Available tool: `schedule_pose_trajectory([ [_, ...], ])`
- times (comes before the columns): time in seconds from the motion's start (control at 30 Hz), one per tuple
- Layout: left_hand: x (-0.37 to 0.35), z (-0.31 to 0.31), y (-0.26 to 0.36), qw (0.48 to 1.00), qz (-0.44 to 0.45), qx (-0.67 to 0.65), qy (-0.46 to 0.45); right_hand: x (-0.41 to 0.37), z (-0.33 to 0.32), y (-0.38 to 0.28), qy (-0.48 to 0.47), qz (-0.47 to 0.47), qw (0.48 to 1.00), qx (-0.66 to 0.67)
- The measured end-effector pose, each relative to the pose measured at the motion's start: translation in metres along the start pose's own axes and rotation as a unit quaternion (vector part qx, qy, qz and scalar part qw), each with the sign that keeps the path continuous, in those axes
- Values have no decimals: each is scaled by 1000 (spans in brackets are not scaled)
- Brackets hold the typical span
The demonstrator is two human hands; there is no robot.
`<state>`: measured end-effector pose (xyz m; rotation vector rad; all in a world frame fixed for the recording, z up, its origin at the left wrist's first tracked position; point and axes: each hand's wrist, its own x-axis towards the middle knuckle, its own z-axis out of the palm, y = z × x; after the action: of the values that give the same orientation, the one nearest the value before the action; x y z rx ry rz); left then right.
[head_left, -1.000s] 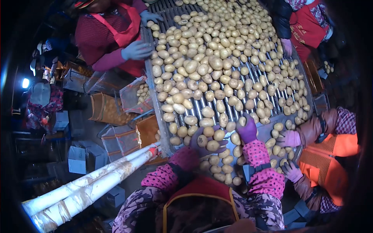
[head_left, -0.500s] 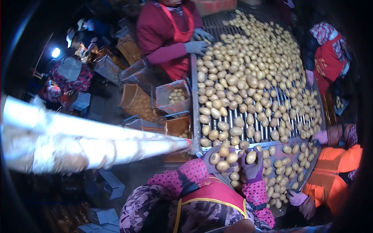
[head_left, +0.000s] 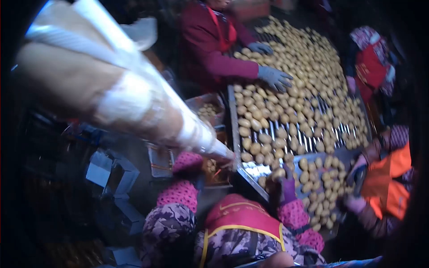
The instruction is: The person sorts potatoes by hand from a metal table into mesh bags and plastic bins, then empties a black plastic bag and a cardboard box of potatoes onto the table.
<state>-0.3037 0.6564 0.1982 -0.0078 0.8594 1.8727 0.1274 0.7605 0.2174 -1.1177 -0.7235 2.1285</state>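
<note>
My right hand (head_left: 288,186), in a purple glove, is at the near edge of the potato table with its fingers curled against a potato (head_left: 278,174). Motion blurs the grip a little. To the left stretches my left arm in a pink dotted sleeve (head_left: 178,195), over the crates beside the table. A thick wrapped pole (head_left: 147,105) crosses in front there and hides my left hand, so its fingers do not show. Loose potatoes (head_left: 319,192) lie on the lower tray to the right of my right hand.
Many potatoes (head_left: 308,76) cover the slatted roller bed ahead. Across it, a co-worker's grey-gloved hand (head_left: 275,78) reaches over them. A person in an orange vest (head_left: 386,181) works at the right. An orange crate (head_left: 219,176) stands below the pole's tip; cartons (head_left: 99,167) lie left.
My left hand has left the table edge and swung left behind the pole; the potatoes it held are out of sight. The view has shifted. The co-worker's grey gloves have reached farther over the potatoes.
</note>
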Motion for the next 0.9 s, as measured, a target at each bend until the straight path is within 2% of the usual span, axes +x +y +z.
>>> schedule_pose_trajectory([
  [0.03, 4, 1, -8, 999, -20, 29, 9, 5, -15, 17, 24, -99, 984, -143],
  [0.07, -1, -2, -23, 997, -47, 65, 13, 0, -2, 6, 30, -188, 954, -232],
  [0.1, -20, -4, -48, 991, -79, 111, 11, -4, 10, -5, 54, -275, 906, -317],
  [0.17, -74, -6, -88, 969, -149, 194, 22, -25, 25, -16, 61, -252, 923, -283],
  [0.3, -152, 36, -114, 894, -270, 358, -8, -49, 42, -10, 60, -244, 932, -262],
  [0.33, -159, 46, -121, 891, -240, 363, -130, -52, 44, -4, 53, -235, 938, -249],
  [0.4, -149, 64, -139, 872, -172, 386, -246, -51, 49, 8, 30, -221, 949, -224],
  [0.47, -152, 105, -145, 848, -144, 427, -278, -53, 52, 24, 24, -234, 940, -247],
  [0.5, -153, 114, -151, 858, -133, 391, -306, -55, 56, 27, 14, -241, 929, -281],
  [0.53, -152, 119, -145, 772, -28, 522, -361, -58, 60, 29, 2, -249, 916, -316],
  [0.57, -149, 108, -152, 770, -23, 531, -353, -64, 68, 29, -1, -284, 909, -304],
  [0.67, -155, 75, -148, 758, 2, 569, -319, -65, 69, 36, -45, -363, 790, -492],
  [0.73, -165, 59, -140, 766, -8, 568, -301, -63, 80, 43, -11, -253, 899, -358],
  [0.8, -171, 54, -131, 789, -36, 539, -294, -56, 86, 45, -4, -196, 921, -336],
  [0.87, -180, 45, -125, 816, -16, 499, -293, -30, 64, 69, -41, -385, 778, -495],
  [0.9, -182, 41, -121, 828, -11, 477, -294, -26, 60, 72, -45, -380, 750, -539],
])
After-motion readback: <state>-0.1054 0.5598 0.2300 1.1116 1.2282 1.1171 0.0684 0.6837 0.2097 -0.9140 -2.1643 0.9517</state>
